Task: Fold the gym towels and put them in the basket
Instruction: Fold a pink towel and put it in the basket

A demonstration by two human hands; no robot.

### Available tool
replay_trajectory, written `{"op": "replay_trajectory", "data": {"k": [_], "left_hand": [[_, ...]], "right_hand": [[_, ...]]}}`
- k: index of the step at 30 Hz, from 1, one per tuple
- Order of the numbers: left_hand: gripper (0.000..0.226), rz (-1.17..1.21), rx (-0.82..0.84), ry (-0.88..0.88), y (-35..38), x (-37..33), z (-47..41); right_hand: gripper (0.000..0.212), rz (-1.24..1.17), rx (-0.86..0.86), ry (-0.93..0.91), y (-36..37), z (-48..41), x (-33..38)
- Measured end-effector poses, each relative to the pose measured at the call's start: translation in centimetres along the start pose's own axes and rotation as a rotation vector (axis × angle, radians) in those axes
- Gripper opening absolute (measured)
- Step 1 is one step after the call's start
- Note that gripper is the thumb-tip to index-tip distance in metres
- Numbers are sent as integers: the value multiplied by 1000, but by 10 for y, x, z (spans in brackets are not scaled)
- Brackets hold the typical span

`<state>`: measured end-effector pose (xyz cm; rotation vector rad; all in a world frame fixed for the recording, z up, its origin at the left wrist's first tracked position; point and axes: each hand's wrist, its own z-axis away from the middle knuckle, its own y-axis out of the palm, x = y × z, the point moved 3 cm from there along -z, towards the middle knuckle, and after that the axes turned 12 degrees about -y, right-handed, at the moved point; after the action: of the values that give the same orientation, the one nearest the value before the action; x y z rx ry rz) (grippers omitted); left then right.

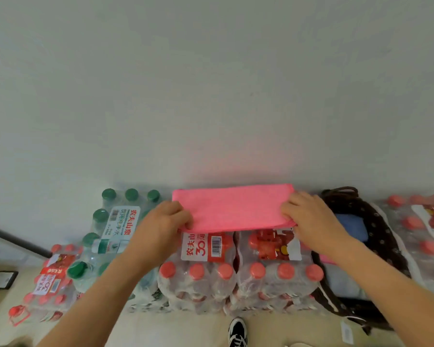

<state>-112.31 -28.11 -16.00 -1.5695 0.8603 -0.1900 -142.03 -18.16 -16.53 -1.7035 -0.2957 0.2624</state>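
At the far left, a low pack of red-capped bottles (52, 279) is sitting on the floor. Just beside it, a taller pack of green-capped bottles (115, 221) is standing against the wall (211, 83).

The left hand (161, 221) is reaching over the green-capped pack. Its fingers are curling around the left short end of the pink towel (233, 209) and gripping that end.

The pink towel is lying folded into a long, flat strip on top of the two middle packs of red-capped bottles (236, 279). Its far long edge is running along the base of the wall. Its near long edge is lying just above the printed labels on the pack wrapping. Below the middle packs, a black-and-white shoe (238, 331) is showing on the floor.

The right hand (308, 216) is gripping the right short end of the towel, with its fingers curling over the near right corner.

To the right of this hand, a dark brown basket (383, 236) is standing just beside the middle packs. It is holding a blue towel (351, 226) at the far end and a light blue towel (341, 281) at the near end. A sliver of pink cloth (326, 259) is showing between them, under the right forearm.

At the far right, another pack of red-capped bottles (426, 234) is sitting beside the basket.
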Motion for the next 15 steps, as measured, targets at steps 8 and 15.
{"op": "replay_trajectory", "data": {"k": [8, 15], "left_hand": [[33, 97, 94, -105, 48, 13, 49], [31, 413, 138, -646, 33, 24, 30]], "right_hand": [[33, -10, 66, 147, 46, 52, 24], [4, -373, 274, 388, 21, 36, 9]]}}
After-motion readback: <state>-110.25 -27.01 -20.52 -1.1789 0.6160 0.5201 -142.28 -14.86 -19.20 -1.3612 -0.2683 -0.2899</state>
